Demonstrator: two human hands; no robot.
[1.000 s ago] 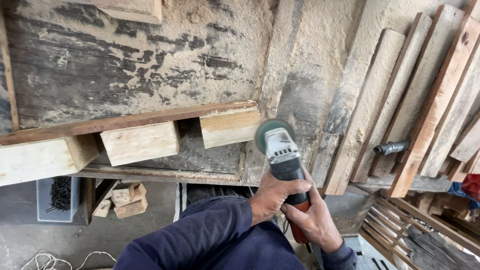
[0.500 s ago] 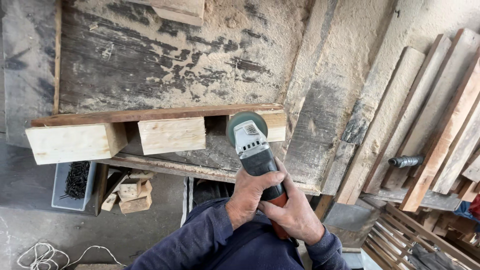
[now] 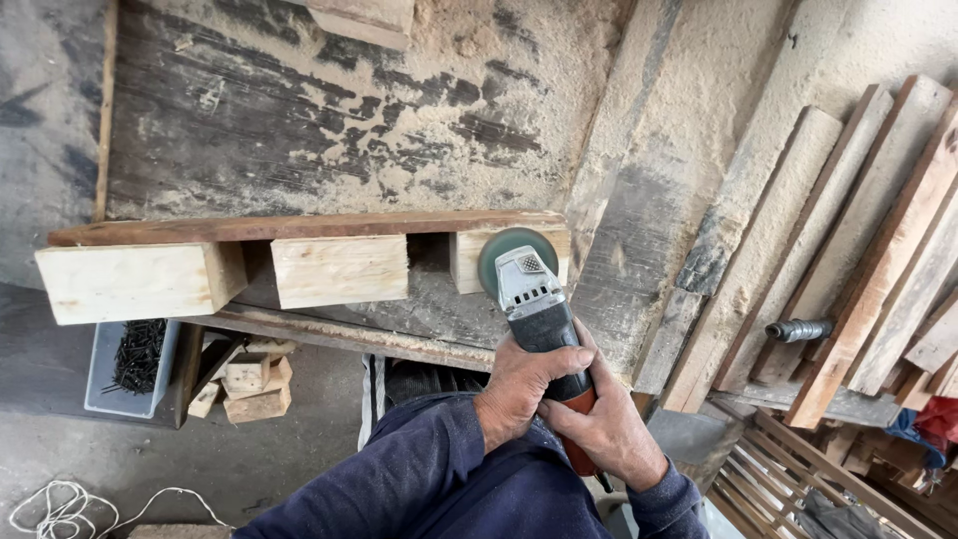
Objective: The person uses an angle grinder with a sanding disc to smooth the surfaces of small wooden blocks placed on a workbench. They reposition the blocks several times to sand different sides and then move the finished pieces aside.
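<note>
Centre-right of the frame, both hands clamped the grey-and-orange handheld angle grinder [image 3: 534,309]: left hand [image 3: 524,384] wrapped tight round the dark body, right hand [image 3: 604,431] closed on the orange rear end just below it. Both grips shut on the tool, fingers together, no gap seen. Dark blue sleeves [image 3: 429,479] ran down to the bottom edge.

Grinder's round greenish disc [image 3: 511,255] sat against the end face of the rightmost pale wooden block [image 3: 469,262], overlapping it. One second earlier the disc was right of that block and clear of it; half a second earlier it was nearly on it; now it covered the block's right part. So the tool had moved left onto the wood. Judged: sanding contact at the block end was starting or under way. Cannot tell if the disc was spinning.

Three pale blocks hung under a long reddish-brown plank [image 3: 299,228], mid-left of frame; middle block [image 3: 339,269] and left block [image 3: 135,282] untouched, well apart from the disc. All of it rested on a grey, sawdust-covered wooden worktop [image 3: 329,120] filling the upper half.

Right side: leaning bare timber boards [image 3: 848,240] with a small grey metal fitting [image 3: 798,329] among them. Lower left: white tray of dark nails [image 3: 130,364], a pile of small wood offcuts [image 3: 249,379] beside it, white cord [image 3: 70,504] on the floor.
</note>
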